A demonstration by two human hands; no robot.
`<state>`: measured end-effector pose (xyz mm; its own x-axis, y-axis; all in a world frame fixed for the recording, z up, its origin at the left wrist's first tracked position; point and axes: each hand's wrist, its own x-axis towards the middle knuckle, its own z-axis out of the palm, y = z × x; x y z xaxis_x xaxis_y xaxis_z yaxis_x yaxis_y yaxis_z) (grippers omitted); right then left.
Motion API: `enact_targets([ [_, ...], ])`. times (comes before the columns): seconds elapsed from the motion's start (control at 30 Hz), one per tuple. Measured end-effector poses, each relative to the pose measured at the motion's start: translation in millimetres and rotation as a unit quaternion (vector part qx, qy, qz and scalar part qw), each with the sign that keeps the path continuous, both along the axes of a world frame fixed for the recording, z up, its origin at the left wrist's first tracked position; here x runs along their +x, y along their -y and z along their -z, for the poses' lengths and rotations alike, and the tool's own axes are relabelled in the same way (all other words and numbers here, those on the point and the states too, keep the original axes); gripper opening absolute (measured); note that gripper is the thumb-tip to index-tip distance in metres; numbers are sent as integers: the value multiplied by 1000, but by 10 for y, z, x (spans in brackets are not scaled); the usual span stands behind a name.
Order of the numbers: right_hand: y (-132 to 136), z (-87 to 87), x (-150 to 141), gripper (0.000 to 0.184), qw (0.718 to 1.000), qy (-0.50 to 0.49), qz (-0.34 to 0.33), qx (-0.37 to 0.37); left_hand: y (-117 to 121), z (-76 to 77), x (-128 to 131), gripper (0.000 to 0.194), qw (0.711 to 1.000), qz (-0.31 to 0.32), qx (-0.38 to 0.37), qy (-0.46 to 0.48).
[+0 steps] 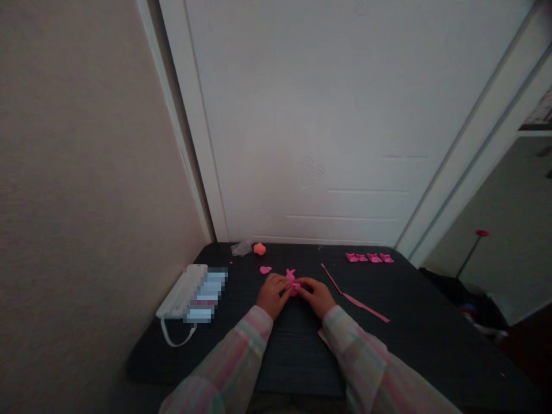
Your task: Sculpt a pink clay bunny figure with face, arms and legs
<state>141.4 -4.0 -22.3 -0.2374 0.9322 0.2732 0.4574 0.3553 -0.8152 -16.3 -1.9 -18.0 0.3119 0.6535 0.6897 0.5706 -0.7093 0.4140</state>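
Note:
A small pink clay figure (pixel 291 275) with two upright ears, shaped like a rabbit, stands on the dark table between my hands. My left hand (pixel 273 293) has its fingers closed on the figure's left side. From the right, my right hand (pixel 317 295) pinches the figure too, its fingertips close to those of the left. The lower part of the figure is partly covered by my fingers. Just behind my left hand lies a flat pink clay piece (pixel 265 269). Farther back sits an orange clay lump (pixel 259 249).
Crumpled clear plastic (pixel 241 248) lies at the back left. Several folded pink pieces (pixel 374 258) line the back right. A long pink strip (pixel 365 307) lies right of my hand. At left are a white device (pixel 181 296) with a strap and a blurred-out item (pixel 209 296).

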Motion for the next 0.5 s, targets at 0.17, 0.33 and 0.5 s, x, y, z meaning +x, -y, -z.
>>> enact_targets([
  [0.17,-35,5,76,23,998,-1,54,-11,-28,19,-28,16,1000,-29,-4,10],
  [0.33,-42,11,98,23,994,7,105,-23,-28,8,-48,16,999,-44,-8,14],
  [0.5,-37,8,88,23,993,3,119,-23,-19,-7,-46,17,998,-54,-13,15],
])
